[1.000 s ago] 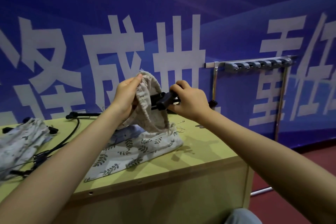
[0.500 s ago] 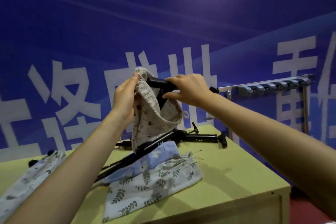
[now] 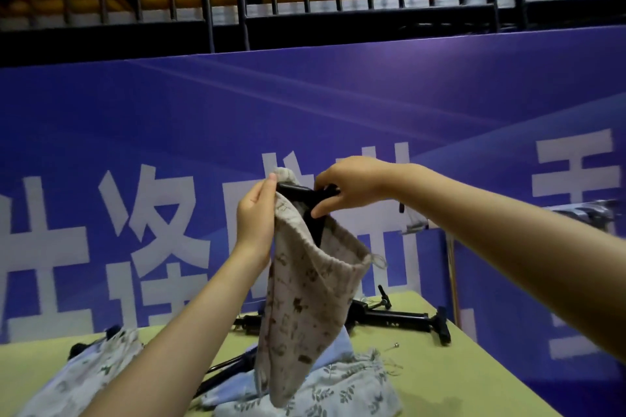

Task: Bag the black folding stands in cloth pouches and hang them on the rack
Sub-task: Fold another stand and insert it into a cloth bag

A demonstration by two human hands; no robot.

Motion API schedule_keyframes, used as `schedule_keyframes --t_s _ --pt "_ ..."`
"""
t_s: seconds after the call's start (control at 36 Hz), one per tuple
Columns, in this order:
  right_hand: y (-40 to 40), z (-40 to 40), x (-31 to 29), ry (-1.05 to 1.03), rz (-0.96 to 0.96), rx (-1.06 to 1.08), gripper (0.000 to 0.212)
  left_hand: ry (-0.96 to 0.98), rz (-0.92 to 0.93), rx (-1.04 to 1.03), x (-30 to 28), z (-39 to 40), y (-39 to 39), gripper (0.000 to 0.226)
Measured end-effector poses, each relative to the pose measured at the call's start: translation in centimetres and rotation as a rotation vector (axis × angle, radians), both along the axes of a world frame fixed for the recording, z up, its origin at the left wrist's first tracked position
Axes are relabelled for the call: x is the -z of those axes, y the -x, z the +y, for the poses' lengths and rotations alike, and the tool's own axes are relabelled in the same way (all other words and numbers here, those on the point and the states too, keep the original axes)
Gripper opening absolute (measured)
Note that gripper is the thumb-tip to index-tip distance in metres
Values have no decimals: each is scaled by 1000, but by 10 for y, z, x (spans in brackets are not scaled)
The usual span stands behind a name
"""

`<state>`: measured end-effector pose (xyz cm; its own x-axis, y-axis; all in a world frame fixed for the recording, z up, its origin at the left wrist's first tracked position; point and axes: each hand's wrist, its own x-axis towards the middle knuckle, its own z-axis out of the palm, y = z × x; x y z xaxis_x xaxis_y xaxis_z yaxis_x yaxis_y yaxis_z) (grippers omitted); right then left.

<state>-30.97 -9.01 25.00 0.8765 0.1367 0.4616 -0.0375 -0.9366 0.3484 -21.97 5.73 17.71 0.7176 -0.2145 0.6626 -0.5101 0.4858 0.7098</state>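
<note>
Folding stand point(image 3: 310, 203): rigid, light by my guess; your right hand point(image 3: 352, 188) pinches its top, lower part inside the pouch.
Beige pouch point(image 3: 305, 294): limp cloth, raised above the surface point(image 3: 440, 379); left hand point(image 3: 255, 217) fingers pinch its rim.
Hold: keep that rim taut.

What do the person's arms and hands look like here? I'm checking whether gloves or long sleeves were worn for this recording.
Neither shows. The left hand and right hand are bare, with no gloves, rings or watch visible. Both forearms are uncovered as far as the frame reaches, so no sleeve edge can be seen. No markings or straps appear on them.
</note>
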Motion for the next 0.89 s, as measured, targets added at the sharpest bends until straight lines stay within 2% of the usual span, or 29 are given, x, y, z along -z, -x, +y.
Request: schedule_keyframes --t_s 0.11,0.19,0.31,0.39,0.47,0.53,0.61,0.67,0.75,0.81,0.89 --pt "-7 3 13 -13 44 -39 48 -89 -89 -47 17 2 -3 24" --pt "-14 5 25 65 35 -43 46 -135 -86 -86 29 2 -10 13" --pt "-20 2 41 191 -21 -78 38 -147 -30 -126 44 -3 -20 11" --pt "-18 -6 51 237 -129 -163 28 -120 32 -154 45 -7 -27 15" --pt "-11 -19 69 282 -385 -282 20 -113 56 -162 44 -10 -33 19" --pt "-4 -27 88 225 -526 -355 14 -126 54 -171 46 -11 -38 20" --pt "7 -40 118 50 -608 -370 19 -128 54 -202 49 -12 -44 21" --pt "15 -48 137 -102 -561 -372 19 -117 62 -219 51 -12 -47 21" --pt "25 -54 156 -342 -355 -349 29 -116 71 -229 52 -13 -51 25" --pt "25 -55 161 -309 -263 -289 40 -120 69 -225 51 -13 -52 25" --pt "21 -55 160 -158 -274 -234 31 -137 52 -224 51 -16 -52 25"
